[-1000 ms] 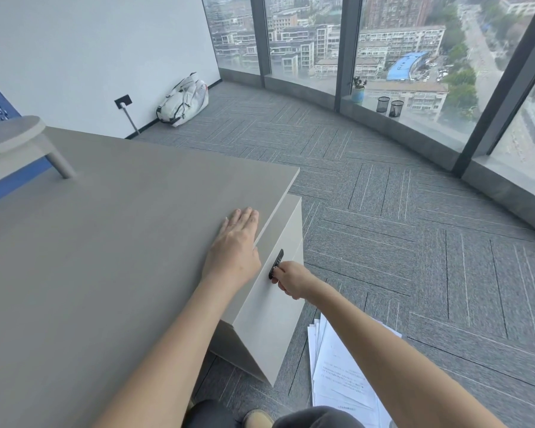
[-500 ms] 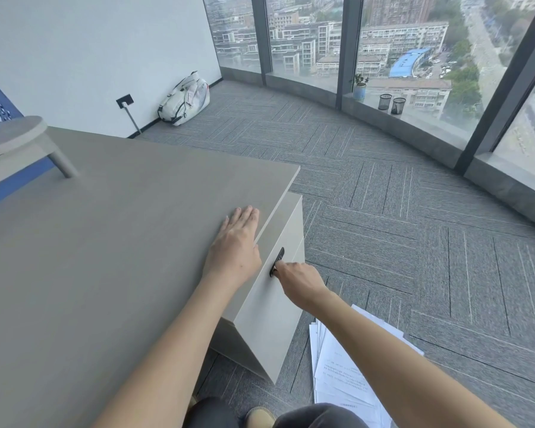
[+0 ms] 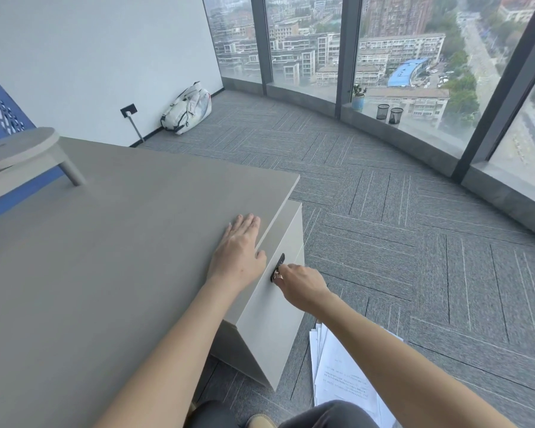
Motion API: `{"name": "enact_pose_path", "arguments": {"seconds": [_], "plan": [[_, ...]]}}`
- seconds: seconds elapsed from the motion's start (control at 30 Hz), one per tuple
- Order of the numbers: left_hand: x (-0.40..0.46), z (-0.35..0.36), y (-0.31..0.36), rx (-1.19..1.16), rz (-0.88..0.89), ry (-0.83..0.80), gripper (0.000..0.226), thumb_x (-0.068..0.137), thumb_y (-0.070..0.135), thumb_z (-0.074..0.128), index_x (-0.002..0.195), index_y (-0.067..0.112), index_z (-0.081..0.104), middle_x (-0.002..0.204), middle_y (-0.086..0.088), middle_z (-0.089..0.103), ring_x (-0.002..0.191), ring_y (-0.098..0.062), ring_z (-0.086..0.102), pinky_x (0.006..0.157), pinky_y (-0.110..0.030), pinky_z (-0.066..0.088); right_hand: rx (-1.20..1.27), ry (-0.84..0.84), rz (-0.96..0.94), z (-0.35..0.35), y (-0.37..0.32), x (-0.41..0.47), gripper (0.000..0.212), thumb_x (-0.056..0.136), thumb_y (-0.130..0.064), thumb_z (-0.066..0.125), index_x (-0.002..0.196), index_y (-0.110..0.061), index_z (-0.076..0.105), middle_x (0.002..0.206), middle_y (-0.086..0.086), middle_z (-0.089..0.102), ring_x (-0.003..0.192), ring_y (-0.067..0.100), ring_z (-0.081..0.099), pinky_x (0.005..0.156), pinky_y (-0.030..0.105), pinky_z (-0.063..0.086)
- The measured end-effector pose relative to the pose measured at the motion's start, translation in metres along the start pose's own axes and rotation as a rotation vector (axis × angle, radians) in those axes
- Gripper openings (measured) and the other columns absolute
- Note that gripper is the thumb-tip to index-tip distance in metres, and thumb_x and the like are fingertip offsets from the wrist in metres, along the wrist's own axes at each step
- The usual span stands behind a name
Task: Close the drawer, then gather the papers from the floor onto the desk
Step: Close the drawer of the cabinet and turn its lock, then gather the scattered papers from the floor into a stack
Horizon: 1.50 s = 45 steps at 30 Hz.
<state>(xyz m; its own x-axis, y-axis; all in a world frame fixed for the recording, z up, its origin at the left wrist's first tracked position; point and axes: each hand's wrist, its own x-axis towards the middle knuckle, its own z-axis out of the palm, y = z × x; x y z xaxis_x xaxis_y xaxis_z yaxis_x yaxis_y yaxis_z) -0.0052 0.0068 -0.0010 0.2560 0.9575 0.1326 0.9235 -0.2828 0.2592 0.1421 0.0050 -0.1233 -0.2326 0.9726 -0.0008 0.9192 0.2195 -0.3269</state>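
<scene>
A wide grey worktop [image 3: 112, 242] fills the left of the view, with striped grey carpet [image 3: 414, 230] running off to tall windows on the right. Under the worktop's near corner sits a pale drawer [image 3: 275, 304] unit; its front looks almost flush with the cabinet, so the closing seems nearly done, though a small gap cannot be ruled out.

The papers [image 3: 343, 378] lie on the floor just beside the unit's lower right corner — a loose fanned stack of white printed sheets, edges staggered, long axis running away from the viewer and partly hidden under the right forearm. They lie below and toward the viewer from the right hand, which is the nearer one for the pickup.

The left hand [image 3: 238, 257] rests flat on the worktop edge, its grip spread, holding nothing. The right hand [image 3: 303, 285] has its grip pinched at the small black handle [image 3: 279, 267] on the drawer front — something shiny shows at the fingertips, too small to identify.
</scene>
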Motion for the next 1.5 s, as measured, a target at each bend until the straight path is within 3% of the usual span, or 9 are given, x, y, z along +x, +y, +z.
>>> {"name": "enact_pose_path", "arguments": {"seconds": [0.23, 0.37, 0.53, 0.7, 0.83, 1.0, 1.17, 1.5], "plan": [[-0.018, -0.004, 0.009, -0.123, -0.029, 0.026, 0.054, 0.092, 0.012, 0.048, 0.146, 0.007, 0.04, 0.158, -0.008, 0.034, 0.15, -0.022, 0.021, 0.123, -0.031, 0.013, 0.079, 0.027, 0.073, -0.029, 0.004, -0.029, 0.035, 0.1, -0.035, 0.043, 0.12, -0.012, 0.059, 0.12, 0.009, 0.065, 0.111, 0.033, 0.063, 0.085, 0.041, 0.051], [-0.04, -0.007, 0.033, -0.222, -0.031, 0.126, 0.04, 0.092, 0.006, 0.049, 0.131, 0.007, 0.058, 0.15, -0.005, 0.048, 0.145, -0.017, 0.035, 0.113, -0.028, 0.03, 0.142, 0.12, 0.105, -0.057, 0.012, -0.061, 0.028, 0.099, -0.03, 0.042, 0.106, -0.014, 0.064, 0.109, 0.007, 0.069, 0.099, 0.034, 0.065, 0.076, 0.039, 0.049], [-0.065, -0.014, 0.072, -0.316, -0.074, 0.197, 0.032, 0.087, 0.004, 0.053, 0.116, 0.009, 0.066, 0.124, -0.007, 0.068, 0.114, -0.029, 0.064, 0.092, -0.033, 0.048, 0.155, 0.225, 0.125, -0.105, 0.022, -0.108, 0.026, 0.097, -0.025, 0.043, 0.097, -0.012, 0.066, 0.101, 0.006, 0.072, 0.092, 0.033, 0.066, 0.071, 0.038, 0.049], [-0.089, -0.026, 0.122, -0.289, -0.061, 0.116, 0.035, 0.089, 0.01, 0.048, 0.12, 0.012, 0.064, 0.113, -0.011, 0.072, 0.105, -0.033, 0.064, 0.085, -0.034, 0.048, 0.143, 0.286, 0.15, -0.151, 0.035, -0.162, 0.027, 0.098, -0.027, 0.045, 0.099, -0.012, 0.067, 0.102, 0.008, 0.072, 0.094, 0.033, 0.066, 0.073, 0.037, 0.049], [-0.108, -0.031, 0.154, -0.324, -0.031, 0.089, 0.034, 0.089, 0.013, 0.051, 0.12, 0.013, 0.065, 0.124, -0.007, 0.07, 0.115, -0.027, 0.063, 0.094, -0.033, 0.049, 0.132, 0.311, 0.184, -0.181, 0.045, -0.205, 0.025, 0.099, -0.029, 0.046, 0.102, -0.016, 0.067, 0.102, 0.007, 0.074, 0.093, 0.031, 0.068, 0.076, 0.037, 0.051], [-0.122, -0.021, 0.169, -0.398, -0.049, 0.041, 0.03, 0.087, 0.016, 0.053, 0.113, 0.014, 0.066, 0.115, -0.007, 0.073, 0.105, -0.026, 0.068, 0.092, -0.035, 0.054, 0.118, 0.338, 0.241, -0.2, 0.06, -0.25, 0.026, 0.099, -0.031, 0.048, 0.104, -0.016, 0.069, 0.1, 0.005, 0.075, 0.091, 0.028, 0.069, 0.074, 0.035, 0.054], [-0.123, -0.007, 0.182, -0.428, -0.099, -0.046, 0.03, 0.09, 0.019, 0.054, 0.118, 0.015, 0.064, 0.116, -0.002, 0.07, 0.109, -0.023, 0.064, 0.08, -0.022, 0.039, 0.14, 0.32, 0.261, -0.202, 0.079, -0.273, 0.024, 0.098, -0.03, 0.052, 0.112, -0.015, 0.066, 0.107, 0.002, 0.075, 0.095, 0.023, 0.069, 0.082, 0.041, 0.058], [-0.063, 0.075, 0.176, -0.518, -0.213, -0.219, 0.031, 0.089, 0.019, 0.057, 0.117, 0.009, 0.065, 0.119, -0.01, 0.069, 0.112, -0.027, 0.061, 0.087, -0.026, 0.041, 0.183, 0.164, 0.409, -0.154, 0.14, -0.242, 0.033, 0.097, -0.033, 0.052, 0.123, -0.014, 0.061, 0.114, 0.007, 0.074, 0.103, 0.03, 0.066, 0.087, 0.041, 0.055]]}}
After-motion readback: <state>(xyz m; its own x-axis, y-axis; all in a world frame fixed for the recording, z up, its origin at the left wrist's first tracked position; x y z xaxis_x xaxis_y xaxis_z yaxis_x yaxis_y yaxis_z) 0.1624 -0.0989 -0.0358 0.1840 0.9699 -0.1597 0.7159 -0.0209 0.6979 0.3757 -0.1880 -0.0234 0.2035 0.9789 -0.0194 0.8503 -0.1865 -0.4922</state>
